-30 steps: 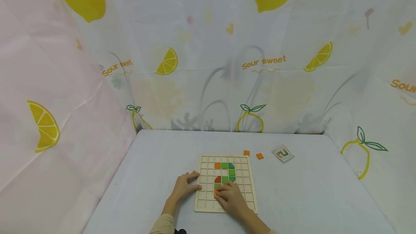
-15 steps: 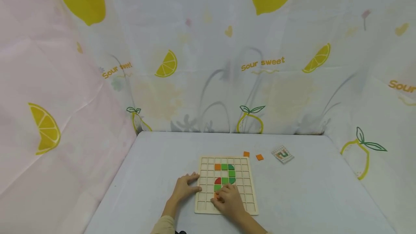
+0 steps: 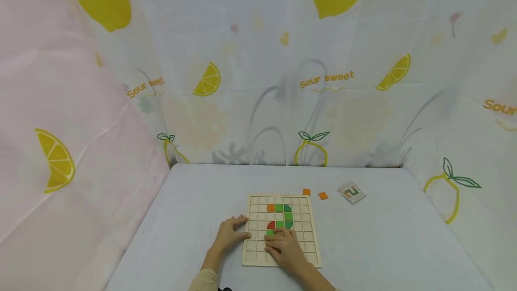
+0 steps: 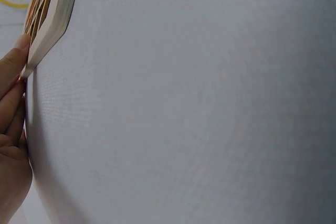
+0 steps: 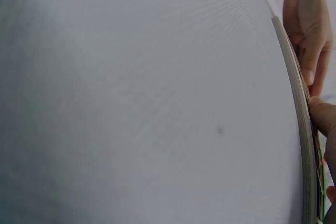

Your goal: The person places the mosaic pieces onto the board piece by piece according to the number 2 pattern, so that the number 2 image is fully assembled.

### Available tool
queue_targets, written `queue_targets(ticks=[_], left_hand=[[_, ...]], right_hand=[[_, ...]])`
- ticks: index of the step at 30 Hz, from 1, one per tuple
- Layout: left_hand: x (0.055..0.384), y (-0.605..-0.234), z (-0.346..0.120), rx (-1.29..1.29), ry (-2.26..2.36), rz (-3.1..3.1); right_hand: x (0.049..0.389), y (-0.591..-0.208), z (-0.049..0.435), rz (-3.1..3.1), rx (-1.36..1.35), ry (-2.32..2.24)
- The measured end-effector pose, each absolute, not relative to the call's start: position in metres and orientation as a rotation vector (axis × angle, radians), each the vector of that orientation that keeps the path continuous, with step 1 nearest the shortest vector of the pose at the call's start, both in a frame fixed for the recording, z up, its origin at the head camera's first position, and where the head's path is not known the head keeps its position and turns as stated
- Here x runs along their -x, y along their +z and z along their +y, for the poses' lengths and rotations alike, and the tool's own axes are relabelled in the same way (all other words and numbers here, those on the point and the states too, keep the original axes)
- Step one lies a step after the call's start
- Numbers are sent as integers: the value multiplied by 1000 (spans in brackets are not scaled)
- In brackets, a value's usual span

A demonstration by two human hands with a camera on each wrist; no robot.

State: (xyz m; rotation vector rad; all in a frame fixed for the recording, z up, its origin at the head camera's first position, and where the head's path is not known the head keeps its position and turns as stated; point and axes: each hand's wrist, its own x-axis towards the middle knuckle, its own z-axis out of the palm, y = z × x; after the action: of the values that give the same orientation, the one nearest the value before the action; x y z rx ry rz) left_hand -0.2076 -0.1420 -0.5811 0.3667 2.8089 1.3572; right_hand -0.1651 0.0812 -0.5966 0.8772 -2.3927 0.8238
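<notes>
A square wooden grid board [image 3: 253, 255] lies on the table. Set in its cells are an orange tile [image 3: 270, 208], green tiles [image 3: 279, 208] and a red rounded tile [image 3: 271, 225], forming a curved figure. My left hand [image 3: 228, 235] rests on the table, thumb and fingers spread, fingertips touching the board's left edge. My right hand [image 3: 287, 250] bends over the board's lower middle, its fingertips at the cells just below a green tile [image 3: 270, 233]. Whatever lies under those fingers is hidden. In the right wrist view, its thumb [image 5: 323, 115] reaches over the board's rim.
Two loose orange tiles [image 3: 322, 196] lie behind the board, to its right. Further right is a small pattern card [image 3: 352, 192] printed with a coloured figure on a grid. A lemon-print cloth [image 3: 242, 116] encloses the white table [image 3: 194, 192] at the back and sides.
The right hand's fingers have shifted slightly over the lower cells and spread a little; the orange tile seen beneath them before is now covered. The left hand stays put.
</notes>
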Motion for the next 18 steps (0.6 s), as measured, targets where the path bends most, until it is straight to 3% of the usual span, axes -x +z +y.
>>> queue_targets(ticks=[10, 18], left_hand=[[207, -582, -141, -329, 1380, 2801], [206, -582, -142, -313, 1388, 2789]], right_hand=[[181, -591, 104, -2341, -832, 1148], [232, -582, 162, -2257, -392, 1058]])
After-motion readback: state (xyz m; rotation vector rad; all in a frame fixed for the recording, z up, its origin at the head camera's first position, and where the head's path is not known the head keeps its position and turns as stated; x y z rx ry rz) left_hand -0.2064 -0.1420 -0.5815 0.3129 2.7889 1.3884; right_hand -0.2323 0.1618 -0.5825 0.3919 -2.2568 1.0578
